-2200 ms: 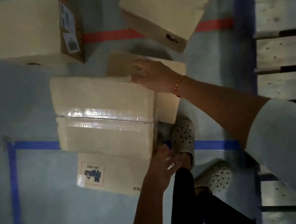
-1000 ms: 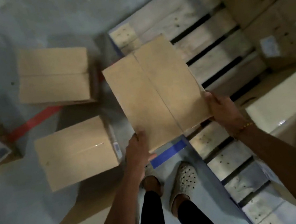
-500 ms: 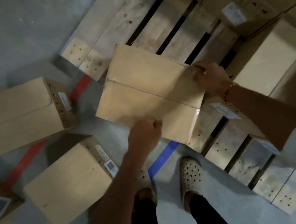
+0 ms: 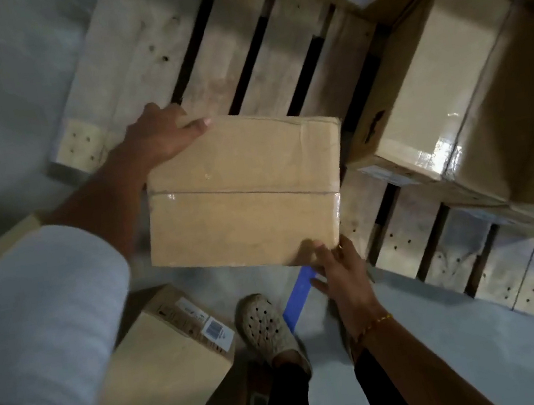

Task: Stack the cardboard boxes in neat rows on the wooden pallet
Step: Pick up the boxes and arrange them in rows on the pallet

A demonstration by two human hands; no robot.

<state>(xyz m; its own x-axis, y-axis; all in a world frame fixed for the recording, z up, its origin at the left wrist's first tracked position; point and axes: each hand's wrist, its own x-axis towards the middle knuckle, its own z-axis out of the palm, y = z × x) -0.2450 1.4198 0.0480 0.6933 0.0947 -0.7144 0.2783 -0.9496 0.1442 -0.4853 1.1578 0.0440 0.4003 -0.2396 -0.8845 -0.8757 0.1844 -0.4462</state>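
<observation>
Both hands, left hand and right hand, grip carried box above pallet edge. Several stacked boxes placed; floor box remains, much pallet bare.

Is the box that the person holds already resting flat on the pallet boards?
No: the held box is gripped between the left hand and the right hand, partly over the floor at the edge of the pallet.

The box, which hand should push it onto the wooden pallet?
Probably the right hand: it holds the box's near edge, opposite the pallet. The left hand grips the far corner.
</observation>
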